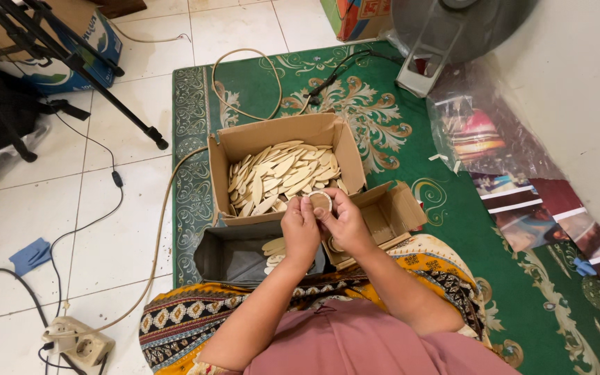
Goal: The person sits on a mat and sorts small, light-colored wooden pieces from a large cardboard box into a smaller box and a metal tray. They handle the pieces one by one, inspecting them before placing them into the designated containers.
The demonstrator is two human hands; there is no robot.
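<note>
head view, looking straight down: both hands meet at the centre of the frame, just below the big cardboard box (282,142) of pale oval wooden pieces (282,177). the left hand (300,229) and right hand (342,222) are pressed close together, fingers curled narrow around one small round pale piece (320,201), which sits at the top of the fingertips, pinched between the two hands. it looks like a ring or disc with a lighter rim, though at this size i can't be sure which. being round, it has no clear long axis; its flat face tilts up toward the camera. the right hand's thumb and forefinger seem to carry more of it, with the left hand steadying from the side.

both forearms rise from the lower middle of the frame, angling inward over a patterned cloth (196,316) on the lap. below the hands lies a grey box (234,253) with a few more pale pieces, and a smaller open cardboard box (390,212) just right of centre. all rest on a green rug (383,125); a power strip (78,340) lies at lower left.
</note>
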